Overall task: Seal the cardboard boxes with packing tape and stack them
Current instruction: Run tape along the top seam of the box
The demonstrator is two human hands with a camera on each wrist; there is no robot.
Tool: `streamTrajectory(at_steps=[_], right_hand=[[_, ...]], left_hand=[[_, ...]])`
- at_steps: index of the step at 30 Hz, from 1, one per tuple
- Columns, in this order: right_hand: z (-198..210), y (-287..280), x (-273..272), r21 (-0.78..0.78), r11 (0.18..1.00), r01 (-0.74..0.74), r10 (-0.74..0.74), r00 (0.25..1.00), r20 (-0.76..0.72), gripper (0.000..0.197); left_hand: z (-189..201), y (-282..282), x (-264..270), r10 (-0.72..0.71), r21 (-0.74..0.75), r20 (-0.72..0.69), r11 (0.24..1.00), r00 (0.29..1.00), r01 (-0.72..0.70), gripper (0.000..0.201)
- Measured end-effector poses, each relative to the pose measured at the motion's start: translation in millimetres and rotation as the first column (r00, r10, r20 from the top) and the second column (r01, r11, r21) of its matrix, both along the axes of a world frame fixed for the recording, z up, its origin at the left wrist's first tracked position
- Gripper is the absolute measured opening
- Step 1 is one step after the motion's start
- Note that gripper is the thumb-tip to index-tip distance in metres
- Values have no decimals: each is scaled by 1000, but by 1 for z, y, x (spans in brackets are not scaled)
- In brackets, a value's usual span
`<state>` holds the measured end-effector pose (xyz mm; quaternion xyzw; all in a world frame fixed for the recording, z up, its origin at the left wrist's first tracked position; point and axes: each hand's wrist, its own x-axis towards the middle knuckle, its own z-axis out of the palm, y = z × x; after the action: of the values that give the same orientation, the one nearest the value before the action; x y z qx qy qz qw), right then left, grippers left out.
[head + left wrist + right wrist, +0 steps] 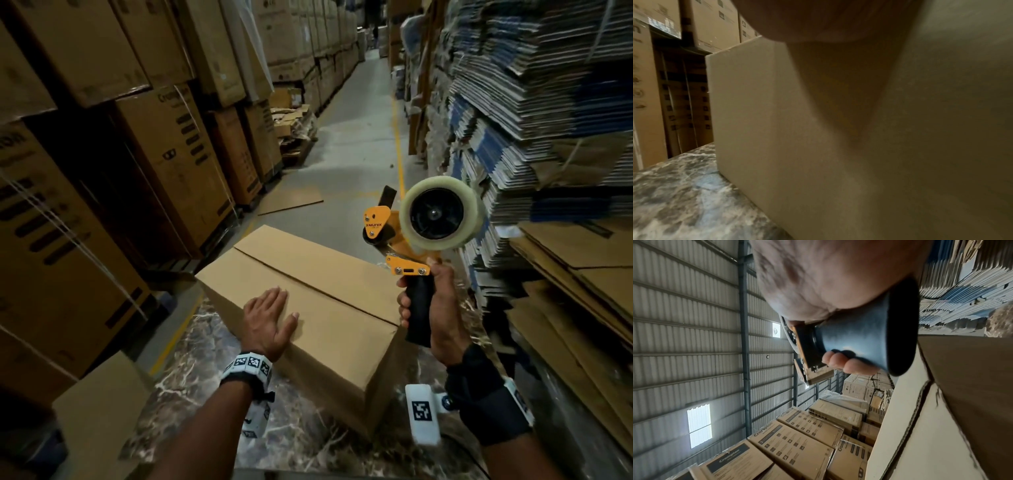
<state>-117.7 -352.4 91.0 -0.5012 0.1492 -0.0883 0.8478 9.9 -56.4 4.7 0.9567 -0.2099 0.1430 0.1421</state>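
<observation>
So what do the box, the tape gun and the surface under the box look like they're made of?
Box: plain brown corrugated cardboard, matte; the fluted edge shows in the right wrist view.
Tape gun: orange frame, probably painted metal, with visible screws; black matte handle, likely plastic or rubber, gripped by the right hand. Its roll looks like clear glossy plastic tape.
Surface: glossy dark marble pattern with white veins; real stone or laminate, I cannot tell.

The worktop (205,411) is a dark slab with pale marbled veins. One plain cardboard box (308,294) lies directly on it, flaps closed, running from the middle toward 11 o'clock; bare marbled surface shows at 7 and 6 o'clock.
</observation>
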Motion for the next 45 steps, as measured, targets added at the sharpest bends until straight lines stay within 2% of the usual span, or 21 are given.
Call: streamTrajectory(at_steps=[9, 12, 16, 19, 21, 23, 25, 26, 27, 29, 31, 33, 35, 38, 42, 45], right_hand=[[-3, -17, -28, -95, 988, -122, 113, 990, -87, 70], [-2, -14, -33, -130, 980, -150, 136, 985, -109, 72], [-1, -1, -33, -169, 969, -179, 157, 978, -137, 77], [2, 12, -27, -218, 958, -186, 158, 977, -140, 80], [7, 21, -21, -264, 946, -189, 156, 978, -140, 82], [16, 32, -13, -311, 931, -193, 153, 977, -148, 82], [30, 42, 1, -362, 911, -199, 150, 976, -158, 82], [38, 47, 9, -393, 896, -206, 151, 974, -168, 80], [46, 52, 18, -426, 878, -216, 152, 972, -181, 78], [59, 63, 38, -476, 844, -248, 162, 963, -216, 73], [69, 76, 57, -478, 823, -307, 200, 944, -261, 74], [74, 91, 73, -427, 820, -381, 265, 914, -308, 76], [75, 106, 86, -349, 823, -447, 335, 880, -337, 78], [74, 126, 103, -265, 840, -474, 380, 861, -338, 78], [70, 146, 119, -216, 863, -456, 383, 870, -310, 80], [69, 153, 129, -179, 882, -435, 379, 883, -277, 80]], left_hand=[[-8, -41, -44, 178, -25, -18, 984, 984, -178, 85], [-5, -50, -56, 203, -22, -30, 979, 979, -203, 86], [9, -48, -56, 194, 66, -57, 979, 979, -190, 87], [28, -45, -49, 182, 38, -63, 983, 981, -179, 62], [39, -43, -42, 219, -17, -90, 975, 972, -221, 44], [52, -38, -31, 252, -77, -179, 960, 951, -269, 38], [62, -28, -15, 223, -190, -302, 939, 927, -288, 37], [65, -21, -6, 179, -302, -402, 900, 898, -315, 37], [70, -14, 3, 106, -453, -506, 812, 856, -368, 35], [78, 2, 21, -75, -666, -638, 554, 767, -499, 28], [84, 16, 39, -192, -745, -648, 357, 737, -563, 26], [90, 29, 55, -283, -760, -650, 229, 706, -608, 26], [94, 40, 69, -403, -735, -649, 113, 645, -669, 24], [101, 51, 86, -568, -679, -594, -25, 570, -733, 30], [112, 53, 98, -721, -685, -449, -101, 528, -721, 45], [118, 53, 103, -802, -653, -328, -189, 499, -734, 41]])
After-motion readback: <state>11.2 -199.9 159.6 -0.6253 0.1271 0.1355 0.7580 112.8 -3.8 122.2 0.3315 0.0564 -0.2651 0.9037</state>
